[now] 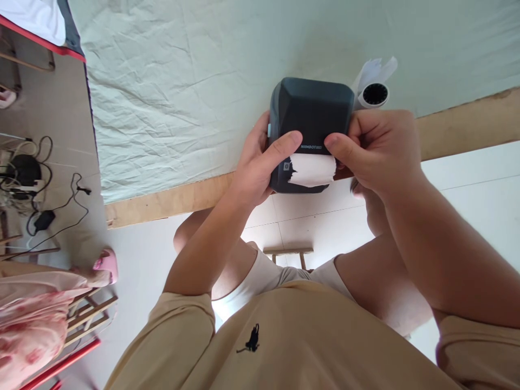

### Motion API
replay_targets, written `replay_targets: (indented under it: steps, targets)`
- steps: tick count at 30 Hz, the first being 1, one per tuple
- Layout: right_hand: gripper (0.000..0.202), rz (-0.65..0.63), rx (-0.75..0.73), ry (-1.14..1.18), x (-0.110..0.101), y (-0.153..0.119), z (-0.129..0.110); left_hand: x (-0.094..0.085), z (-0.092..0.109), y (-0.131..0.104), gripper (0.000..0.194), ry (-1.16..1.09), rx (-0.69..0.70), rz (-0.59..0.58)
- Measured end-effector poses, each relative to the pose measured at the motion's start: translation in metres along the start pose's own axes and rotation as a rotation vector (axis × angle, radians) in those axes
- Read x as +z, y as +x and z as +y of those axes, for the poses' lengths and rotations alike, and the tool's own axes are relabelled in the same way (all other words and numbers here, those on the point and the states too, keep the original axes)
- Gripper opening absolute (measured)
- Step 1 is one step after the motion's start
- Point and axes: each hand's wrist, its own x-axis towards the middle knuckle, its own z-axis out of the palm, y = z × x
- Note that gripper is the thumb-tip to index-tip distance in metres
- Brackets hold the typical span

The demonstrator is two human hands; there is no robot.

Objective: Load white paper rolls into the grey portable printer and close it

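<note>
A dark label printer [312,111] with small lettering on its lid is held up at the table's near edge. My left hand [264,157] grips its left side, thumb on the front of the lid. On the right side, my right hand [377,146] holds the printer with its thumb near the lid's front corner and its other fingers curled. A torn strip of white paper [312,170] sticks out of the front slot between my hands. Just beyond my right hand, a white paper roll [361,97] with a black core opening lies on the cloth, its loose end crumpled.
A pale green cloth [174,97] covers the table, whose wooden edge [170,197] runs along the near side. Tangled cables and a black adapter [44,220] lie at left. Another person in pink clothing [32,319] sits at lower left beside a wooden rack [87,317].
</note>
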Motion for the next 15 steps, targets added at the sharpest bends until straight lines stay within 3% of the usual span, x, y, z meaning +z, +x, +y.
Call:
replay_targets:
  steps: [6, 8, 11, 15]
  targets:
    - [0.059, 0.035, -0.068, 0.015, -0.001, -0.004, 0.003, -0.002, -0.005, 0.006, 0.036, -0.091, 0.037, -0.076]
    - [0.058, 0.019, -0.096, 0.052, -0.002, -0.005, 0.004, -0.003, -0.011, 0.009, 0.044, -0.136, 0.085, -0.048]
    - [0.051, 0.003, -0.141, 0.154, -0.002, -0.004, 0.01, -0.006, -0.019, 0.013, 0.04, -0.179, 0.098, -0.013]
    - [0.057, -0.068, -0.203, 0.225, -0.002, 0.001, 0.021, -0.006, -0.02, 0.012, 0.038, -0.173, 0.142, 0.073]
